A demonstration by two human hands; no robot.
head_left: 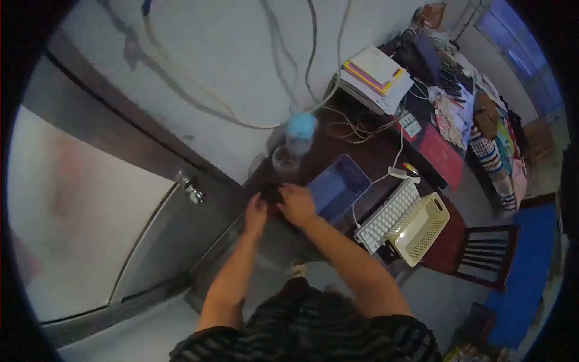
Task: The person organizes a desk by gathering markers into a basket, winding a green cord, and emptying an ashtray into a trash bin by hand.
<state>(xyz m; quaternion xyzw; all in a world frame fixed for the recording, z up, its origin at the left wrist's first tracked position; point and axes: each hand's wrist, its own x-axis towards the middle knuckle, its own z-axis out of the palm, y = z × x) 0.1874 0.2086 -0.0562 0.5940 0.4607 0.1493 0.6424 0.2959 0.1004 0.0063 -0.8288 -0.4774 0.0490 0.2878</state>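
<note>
Both of my hands are over the near left end of the dark desk. My left hand [256, 211] and my right hand [297, 205] have their fingers bent around a small dark object [271, 194] between them, too dark and blurred to name. Just beyond them stands a clear plastic container [284, 160], beside a bottle with a light blue top [301, 125]. A translucent blue tray [339, 188] lies to the right of my right hand.
A white keyboard [389, 217] and a cream perforated basket [422, 230] are at the right, near a wooden chair [490, 256]. Papers [377, 75] and cables lie farther back. At the left is a door with a metal knob [192, 188].
</note>
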